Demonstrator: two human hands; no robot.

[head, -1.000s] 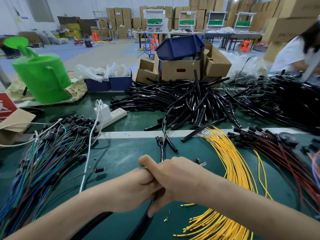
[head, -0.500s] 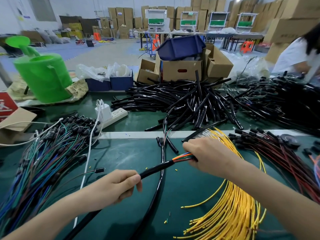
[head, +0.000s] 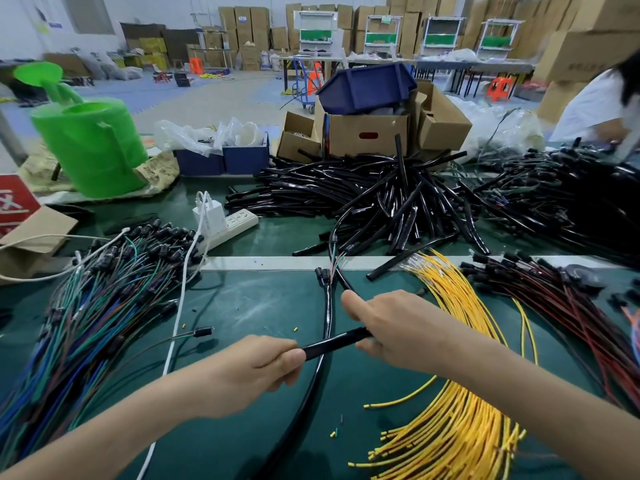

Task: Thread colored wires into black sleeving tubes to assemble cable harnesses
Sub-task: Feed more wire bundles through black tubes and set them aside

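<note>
Black sleeving tube (head: 330, 343) is held just above the green mat (head: 242, 306), near the front of the table, and spans the short gap between the two hands. The step in hand is judged to be the feeding of coloured wires through this tube. For that to be done well, the tube should be held straight and lightly taut, so that no kink is formed for the wire ends to catch on. The wires should be pushed in short strokes and gripped close to the tube mouth, so that the thin strands are not buckled. The tube should not be squeezed flat.

The left hand (head: 252, 372) is closed round the tube's lower end. Its fingers (head: 287, 362) are curled, pressed together and pinched against the tube, which emerges from between them. From there the tube rises slightly to the right hand (head: 401, 332), which is wrapped round the other end with the thumb (head: 349, 301) lifted clear. No coloured wires are seen at the tube; whether they are hidden in the right fist or inside the tube cannot be told.

A second harness (head: 325, 306) lies on the mat and is crossed by the held tube. Yellow wires (head: 460, 427) are fanned just beside the right hand, and loose tubes (head: 381, 202) are piled well apart at the far side.
</note>
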